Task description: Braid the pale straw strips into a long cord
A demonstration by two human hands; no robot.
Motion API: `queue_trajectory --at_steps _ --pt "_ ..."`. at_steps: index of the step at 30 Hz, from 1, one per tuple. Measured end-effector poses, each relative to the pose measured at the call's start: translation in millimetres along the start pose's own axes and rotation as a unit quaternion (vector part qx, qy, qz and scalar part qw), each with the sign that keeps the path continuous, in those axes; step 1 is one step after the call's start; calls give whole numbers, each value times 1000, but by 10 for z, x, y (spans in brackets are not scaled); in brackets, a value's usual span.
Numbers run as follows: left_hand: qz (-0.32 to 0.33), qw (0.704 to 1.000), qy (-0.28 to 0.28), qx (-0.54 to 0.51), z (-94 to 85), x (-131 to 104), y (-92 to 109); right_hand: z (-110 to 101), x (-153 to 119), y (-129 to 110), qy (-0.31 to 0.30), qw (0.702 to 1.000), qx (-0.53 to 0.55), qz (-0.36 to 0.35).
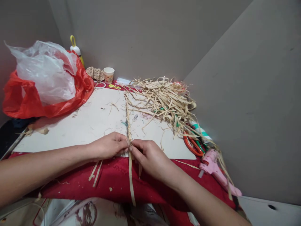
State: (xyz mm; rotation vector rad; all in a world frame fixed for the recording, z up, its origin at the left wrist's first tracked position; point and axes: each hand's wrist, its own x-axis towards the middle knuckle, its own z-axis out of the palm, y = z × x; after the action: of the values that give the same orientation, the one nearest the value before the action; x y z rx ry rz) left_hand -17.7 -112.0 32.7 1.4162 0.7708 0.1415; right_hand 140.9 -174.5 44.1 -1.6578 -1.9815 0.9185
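Observation:
A narrow braid of pale straw [128, 119] runs lengthwise over the white board [63, 135], and its loose strands hang past the board's near edge. My left hand [113, 146] pinches the braid's near end from the left. From the right, my right hand [147, 153] grips the same spot between thumb and forefinger, so the fingertips of both hands almost meet. Exactly how the strands cross under the fingers is hidden. Several loose straw ends dangle below my left hand over the red cloth [113, 179].
A heap of loose straw [166, 97] covers the back right. Beside it lie orange-handled scissors [192, 144] and a pink glue gun [211, 163]. Red and clear plastic bags [49, 75] fill the left, near a paper cup [109, 75] and a woven straw piece [95, 73]. Grey panels [145, 37] enclose the table.

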Motion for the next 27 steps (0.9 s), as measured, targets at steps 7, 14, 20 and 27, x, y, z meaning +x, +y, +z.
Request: queue_trajectory --at_steps 7,14,20,27 --pt "39 998 30 45 5 3 -49 -173 -195 -74 -41 988 115 91" --pt "46 995 52 -71 143 -10 50 200 -293 -135 30 999 -6 40" --pt "-11 983 87 -160 236 -91 67 350 -421 -133 17 968 -247 -41" --pt "-30 984 59 -167 145 -159 48 -12 -341 -63 154 986 59 31"
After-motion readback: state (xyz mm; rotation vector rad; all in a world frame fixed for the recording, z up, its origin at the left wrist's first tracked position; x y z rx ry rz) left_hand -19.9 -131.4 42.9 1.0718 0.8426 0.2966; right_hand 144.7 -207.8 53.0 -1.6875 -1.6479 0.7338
